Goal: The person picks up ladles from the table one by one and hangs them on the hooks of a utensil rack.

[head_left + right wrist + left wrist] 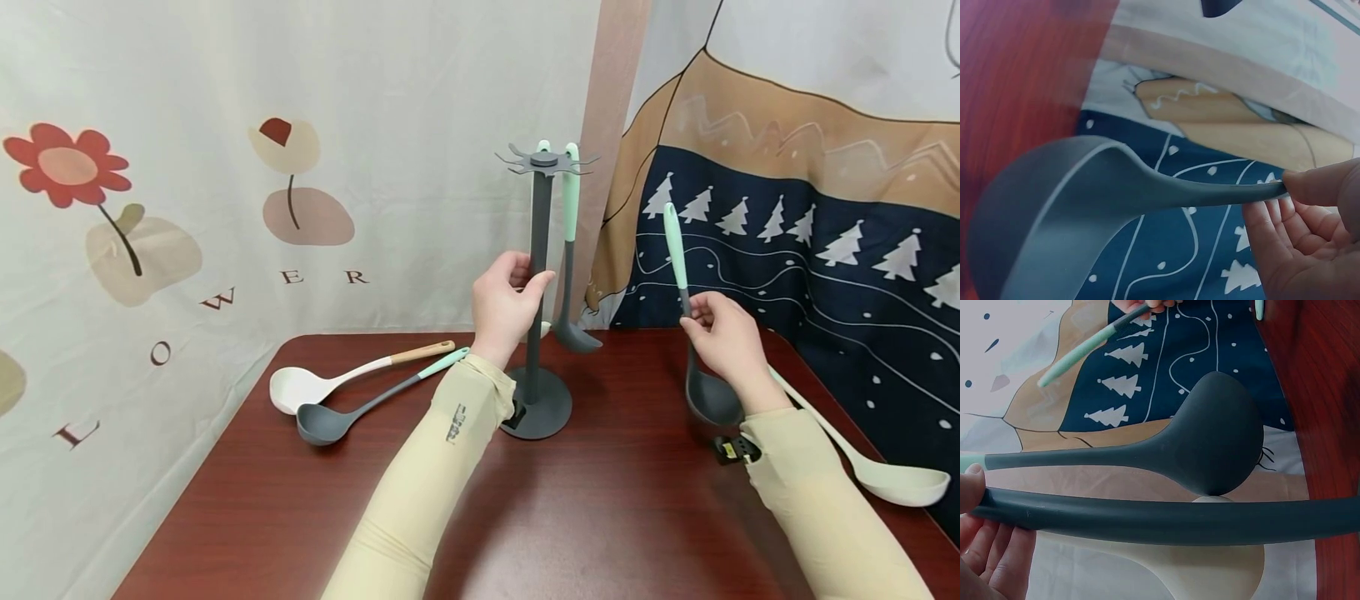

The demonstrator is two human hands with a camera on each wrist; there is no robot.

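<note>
My left hand (508, 310) grips the upright pole of a dark grey utensil rack (533, 358), thumb and fingers on opposite sides. In the left wrist view the pole (1166, 515) runs across the frame. My right hand (723, 342) pinches the grey shaft of a ladle (676, 250) with a mint handle, held upright with its handle up. Its dark bowl (1066, 212) hangs below the fingers in the right wrist view. On the rack hangs another grey ladle (571, 200) with a mint handle. A cream utensil (1229, 569) hangs behind the pole, partly hidden.
On the brown table (615, 517), a white ladle (300, 390) with a wooden handle and a grey ladle (322, 425) with a mint one lie at left. A cream ladle (900, 483) lies along the right edge, partly behind my right arm. Printed curtains (420, 167) stand behind.
</note>
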